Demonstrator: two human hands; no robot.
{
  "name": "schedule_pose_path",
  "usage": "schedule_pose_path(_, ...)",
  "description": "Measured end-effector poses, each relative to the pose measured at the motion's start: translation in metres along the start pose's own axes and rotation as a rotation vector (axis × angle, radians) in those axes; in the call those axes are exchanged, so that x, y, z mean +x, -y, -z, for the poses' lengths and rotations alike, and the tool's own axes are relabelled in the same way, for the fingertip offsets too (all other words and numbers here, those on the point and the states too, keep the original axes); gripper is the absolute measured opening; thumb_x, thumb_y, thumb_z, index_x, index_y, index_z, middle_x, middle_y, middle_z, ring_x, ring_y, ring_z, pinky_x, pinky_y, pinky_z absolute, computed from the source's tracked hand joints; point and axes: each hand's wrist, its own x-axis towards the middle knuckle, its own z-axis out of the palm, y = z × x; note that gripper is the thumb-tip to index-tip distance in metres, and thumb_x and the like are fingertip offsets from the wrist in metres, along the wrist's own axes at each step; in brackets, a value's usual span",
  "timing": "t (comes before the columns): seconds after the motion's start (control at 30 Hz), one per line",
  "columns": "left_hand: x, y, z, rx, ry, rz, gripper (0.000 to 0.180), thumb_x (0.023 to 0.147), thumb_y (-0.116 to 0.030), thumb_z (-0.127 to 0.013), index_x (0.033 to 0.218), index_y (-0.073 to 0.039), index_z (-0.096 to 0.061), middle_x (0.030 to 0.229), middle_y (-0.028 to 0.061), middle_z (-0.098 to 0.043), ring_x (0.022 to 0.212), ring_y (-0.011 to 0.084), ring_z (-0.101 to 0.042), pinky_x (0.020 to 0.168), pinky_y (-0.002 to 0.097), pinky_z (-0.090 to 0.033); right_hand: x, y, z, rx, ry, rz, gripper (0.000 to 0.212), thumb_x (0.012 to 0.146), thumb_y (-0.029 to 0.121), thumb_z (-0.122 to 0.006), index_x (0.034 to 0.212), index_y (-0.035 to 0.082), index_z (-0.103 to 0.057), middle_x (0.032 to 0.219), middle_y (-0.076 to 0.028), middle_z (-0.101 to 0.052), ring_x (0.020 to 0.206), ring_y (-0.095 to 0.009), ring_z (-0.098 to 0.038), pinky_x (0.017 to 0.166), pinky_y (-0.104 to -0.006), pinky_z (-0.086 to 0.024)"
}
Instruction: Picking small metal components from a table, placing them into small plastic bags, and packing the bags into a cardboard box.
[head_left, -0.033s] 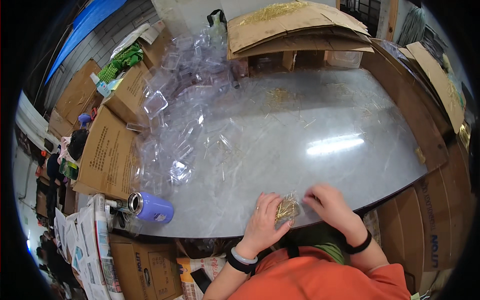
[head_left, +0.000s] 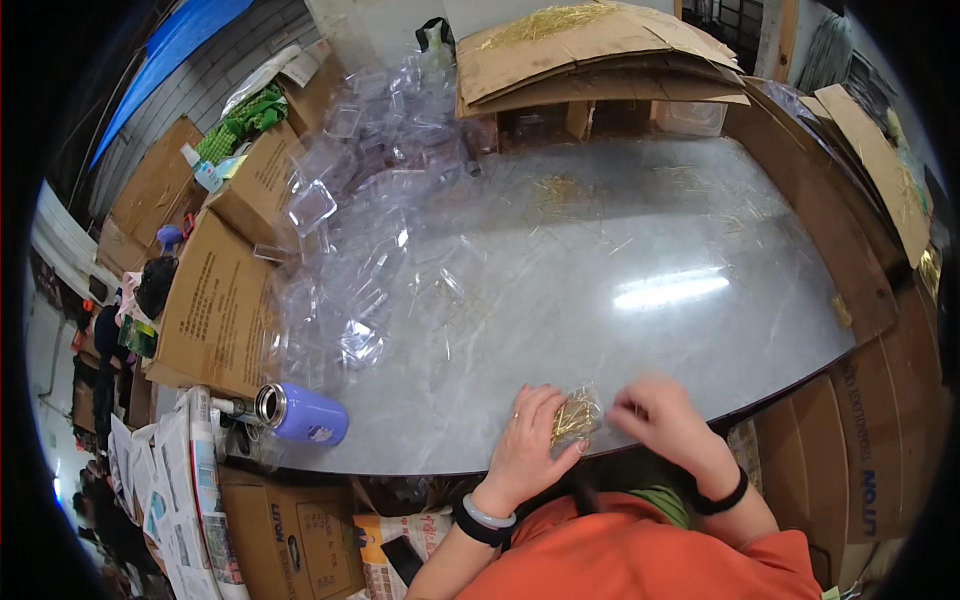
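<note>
At the near edge of the grey desk, the left hand grips a small clear packet of straw. The right hand, blurred, touches it; its grip I cannot tell. Brown cardboard boxes stand left, beside a heap of clear plastic trays.

A pale grey, glossy worktop with a rounded near edge carries everything here. A big heap of clear plastic clamshell boxes covers its left and far-left part. A purple bottle with a metal mouth lies on its side at the near left corner. Loose yellow straw is scattered thinly across the far middle, with stray strands nearer in. A small bundle of straw in clear wrap sits at the near edge. Folded brown cardboard sheets, strewn with straw, rest at the far end.
</note>
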Motion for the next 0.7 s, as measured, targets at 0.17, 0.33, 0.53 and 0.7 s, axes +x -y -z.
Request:
schedule_pose_path(0.17,0.003,-0.002,-0.002,0.004,0.008,-0.001,0.062,0.085,-0.026,-0.076,0.133,0.003,-0.049,0.134,0.0205,-0.049,0.128,0.0407,-0.047,0.119,0.0572,-0.031,-0.043,0.016,-0.033,-0.001,-0.13,0.04,0.018,0.078,0.017,-0.083,0.087,0.007,-0.071,0.069,-0.007,-0.064,0.06,-0.024,-0.066,0.054,-0.0348,-0.053)
schedule_pose_path(0.33,0.004,-0.008,-0.005,0.106,0.015,0.009,0.062,0.089,-0.027,-0.073,0.135,0.005,-0.047,0.134,0.0216,-0.047,0.129,0.0406,-0.046,0.119,0.0567,-0.03,-0.045,0.017,-0.064,-0.148,-0.297,0.007,0.016,0.079,0.017,-0.081,0.089,0.008,-0.073,0.068,-0.007,-0.064,0.06,-0.026,-0.066,0.054,-0.0345,-0.053)
schedule_pose_path(0.53,0.003,-0.008,-0.004,0.14,0.003,0.02,0.061,0.091,-0.027,-0.067,0.138,0.005,-0.045,0.137,0.0233,-0.045,0.131,0.0466,-0.042,0.118,0.0581,-0.029,-0.034,0.015,-0.045,0.324,-0.078,-0.355,0.016,0.088,0.017,-0.072,0.092,0.001,-0.073,0.073,-0.008,-0.07,0.06,-0.016,-0.064,0.058,-0.0317,-0.053)
schedule_pose_path(0.7,0.001,-0.008,-0.002,0.095,-0.011,-0.004,0.065,0.083,-0.021,-0.066,0.138,0.005,-0.043,0.138,0.0245,-0.043,0.132,0.0459,-0.042,0.119,0.0581,-0.028,-0.009,0.031,-0.031,0.78,0.033,-0.649,0.023,0.097,0.021,-0.067,0.094,-0.001,-0.073,0.079,-0.003,-0.072,0.064,-0.004,-0.057,0.055,-0.0211,-0.044)
